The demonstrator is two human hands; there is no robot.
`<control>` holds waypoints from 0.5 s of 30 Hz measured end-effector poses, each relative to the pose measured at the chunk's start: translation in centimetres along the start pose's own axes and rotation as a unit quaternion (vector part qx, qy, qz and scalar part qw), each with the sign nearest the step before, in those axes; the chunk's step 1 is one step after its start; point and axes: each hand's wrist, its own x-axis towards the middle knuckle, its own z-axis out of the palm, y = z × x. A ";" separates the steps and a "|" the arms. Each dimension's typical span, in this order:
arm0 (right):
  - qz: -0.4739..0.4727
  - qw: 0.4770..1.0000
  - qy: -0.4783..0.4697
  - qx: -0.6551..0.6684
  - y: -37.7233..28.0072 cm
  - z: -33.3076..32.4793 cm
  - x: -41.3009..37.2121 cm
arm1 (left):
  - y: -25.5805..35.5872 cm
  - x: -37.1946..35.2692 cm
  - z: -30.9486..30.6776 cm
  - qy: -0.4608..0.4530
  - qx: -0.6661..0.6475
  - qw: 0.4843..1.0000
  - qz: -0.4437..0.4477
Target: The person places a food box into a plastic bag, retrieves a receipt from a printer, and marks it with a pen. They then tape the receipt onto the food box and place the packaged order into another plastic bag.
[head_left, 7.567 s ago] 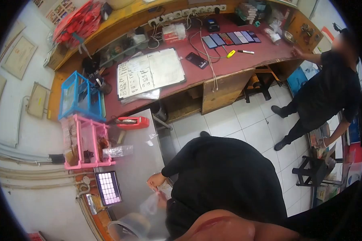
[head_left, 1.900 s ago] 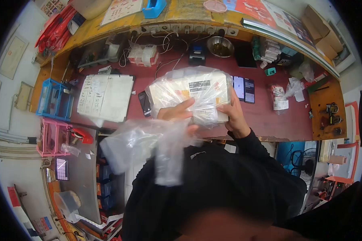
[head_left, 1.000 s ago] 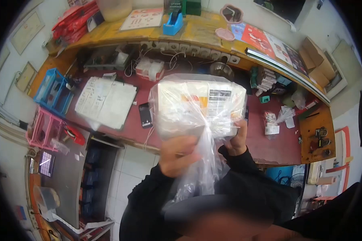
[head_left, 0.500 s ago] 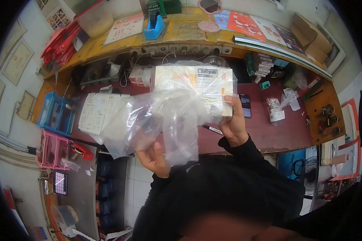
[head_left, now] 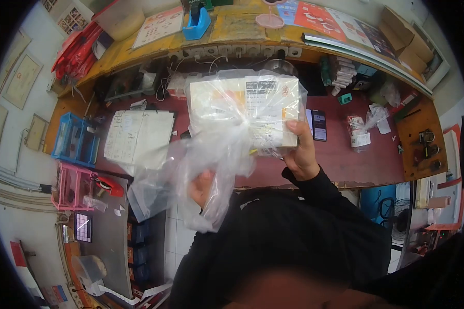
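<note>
A pale paper food box (head_left: pixel 219 98) with a printed label is wrapped in a clear plastic bag (head_left: pixel 211 149), knotted over its front. My right hand (head_left: pixel 302 152) grips the lower right corner of the box through the plastic, thumb on top. My left hand (head_left: pixel 201 188) is lower down among the loose bag ends, its fingers curled on the plastic and partly hidden by it. The bag's loose ends hang down to the left and toward me. Box and bag are held up above the dark red desk (head_left: pixel 273 172).
Handwritten paper sheets (head_left: pixel 139 136) lie on the left of the desk, and a phone (head_left: pixel 319 126) to the right. A small wrapped pack (head_left: pixel 359 133) sits further right. Blue basket (head_left: pixel 72 141) and pink basket (head_left: pixel 73 188) stand at left. A blue tape dispenser (head_left: pixel 196 24) is on the shelf.
The bagged box has shifted slightly left and up. My left hand has moved up a little into the bag's loose ends, which now cover more of it.
</note>
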 end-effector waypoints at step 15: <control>0.025 0.999 -0.010 -0.029 0.9 0.4 -0.8 | -0.9 1.9 -1.2 -0.084 -0.052 0.993 -0.066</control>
